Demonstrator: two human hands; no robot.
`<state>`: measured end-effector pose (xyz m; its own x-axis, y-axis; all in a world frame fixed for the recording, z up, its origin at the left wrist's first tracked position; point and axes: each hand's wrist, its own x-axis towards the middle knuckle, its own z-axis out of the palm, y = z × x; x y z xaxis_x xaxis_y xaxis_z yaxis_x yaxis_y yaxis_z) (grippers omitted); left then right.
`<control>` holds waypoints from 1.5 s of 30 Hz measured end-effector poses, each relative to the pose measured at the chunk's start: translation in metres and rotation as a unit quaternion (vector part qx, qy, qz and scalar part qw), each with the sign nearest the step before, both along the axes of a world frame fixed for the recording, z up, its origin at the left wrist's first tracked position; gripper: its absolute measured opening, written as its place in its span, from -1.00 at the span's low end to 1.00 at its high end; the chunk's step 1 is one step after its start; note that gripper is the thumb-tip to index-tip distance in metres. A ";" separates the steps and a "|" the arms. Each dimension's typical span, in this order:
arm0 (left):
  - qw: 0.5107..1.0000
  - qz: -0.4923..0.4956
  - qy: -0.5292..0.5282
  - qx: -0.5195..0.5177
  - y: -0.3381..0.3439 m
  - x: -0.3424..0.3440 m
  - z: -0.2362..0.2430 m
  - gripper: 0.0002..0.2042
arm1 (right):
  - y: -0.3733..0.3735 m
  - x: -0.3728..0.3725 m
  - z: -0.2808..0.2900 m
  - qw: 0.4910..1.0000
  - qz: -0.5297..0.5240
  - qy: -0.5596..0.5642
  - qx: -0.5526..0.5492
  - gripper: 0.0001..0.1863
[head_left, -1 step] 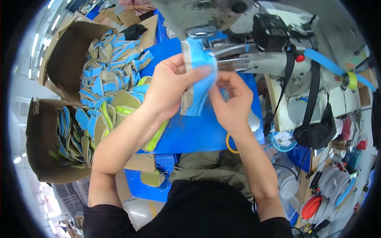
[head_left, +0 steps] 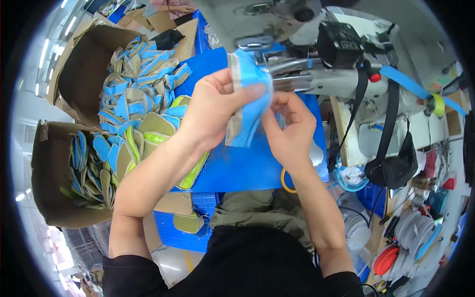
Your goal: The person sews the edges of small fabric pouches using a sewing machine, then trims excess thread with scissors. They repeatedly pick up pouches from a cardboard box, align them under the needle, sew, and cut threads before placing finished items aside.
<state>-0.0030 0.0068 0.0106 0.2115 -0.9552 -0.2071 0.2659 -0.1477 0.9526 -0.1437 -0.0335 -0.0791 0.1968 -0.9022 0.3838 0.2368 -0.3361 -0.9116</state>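
Observation:
My left hand (head_left: 213, 104) grips a blue fabric piece (head_left: 251, 119) with a grey-beige edge, thumb across its front. My right hand (head_left: 287, 123) is closed at the piece's right edge, its fingertips partly behind it. The piece hangs upright under the head of a grey sewing machine (head_left: 257, 20), its top at the metal foot (head_left: 255, 43). Metal arms (head_left: 289, 81) reach in from the right, just above my right hand. Where the fabric meets the machine is blurred.
A blue work surface (head_left: 232, 173) carries piled blue-beige strips (head_left: 133, 69) and green-edged pieces (head_left: 153, 128) at left, beside two cardboard boxes (head_left: 49, 173). An orange-handled tool (head_left: 284, 180), black straps (head_left: 386, 123) and plates (head_left: 410, 227) are at right. A person's hand (head_left: 183, 9) shows at the back.
The fabric piece and both hands have shifted very slightly; the grips look the same. The machine appears a little lower in the picture.

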 end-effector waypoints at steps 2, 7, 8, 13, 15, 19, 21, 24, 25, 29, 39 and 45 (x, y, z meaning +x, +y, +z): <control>1.000 0.006 0.008 -0.008 -0.002 0.000 0.003 -0.75 | 0.001 0.000 0.002 0.998 0.032 -0.029 0.044 -0.82; 1.000 0.008 0.003 -0.001 -0.011 0.005 0.006 -0.72 | 0.001 -0.009 0.024 0.976 0.125 -0.089 0.157 -0.81; 1.000 0.009 0.000 -0.006 -0.010 0.004 0.005 -0.72 | 0.001 -0.010 0.026 0.973 0.132 -0.091 0.168 -0.80; 0.997 0.011 -0.058 -0.051 -0.010 0.003 0.001 -0.71 | 0.000 -0.011 0.025 0.972 0.144 -0.085 0.164 -0.78; 0.995 0.019 -0.079 -0.062 -0.010 0.001 -0.001 -0.70 | -0.001 -0.011 0.021 0.974 0.141 -0.085 0.154 -0.79; 0.994 0.027 -0.079 -0.067 -0.010 -0.002 0.000 -0.68 | -0.001 -0.012 0.024 0.973 0.149 -0.081 0.160 -0.79; 0.994 0.035 -0.084 -0.058 -0.011 -0.005 0.002 -0.70 | -0.003 -0.015 0.029 0.968 0.151 -0.086 0.179 -0.78; 0.993 0.046 -0.087 -0.061 -0.014 -0.010 0.003 -0.67 | -0.006 -0.021 0.034 0.957 0.173 -0.087 0.215 -0.77; 0.993 0.049 -0.088 -0.065 -0.015 -0.011 0.004 -0.65 | -0.008 -0.023 0.035 0.952 0.183 -0.087 0.228 -0.76; 0.995 0.028 -0.069 -0.059 -0.014 -0.007 0.001 -0.62 | -0.011 -0.029 0.042 0.947 0.196 -0.082 0.241 -0.74; 0.997 -0.002 -0.062 -0.051 -0.008 0.005 -0.004 -0.63 | 0.008 -0.014 0.013 0.973 0.146 -0.099 0.151 -0.72; 0.997 0.000 -0.052 -0.051 -0.008 0.007 -0.002 -0.69 | 0.010 -0.015 0.009 0.961 0.160 -0.129 0.186 -0.73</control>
<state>0.0043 -0.0011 0.0081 0.2275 -0.9700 -0.0855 0.1659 -0.0479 0.9850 -0.1591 -0.0230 -0.0702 0.4288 -0.8954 0.1196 0.5080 0.1295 -0.8516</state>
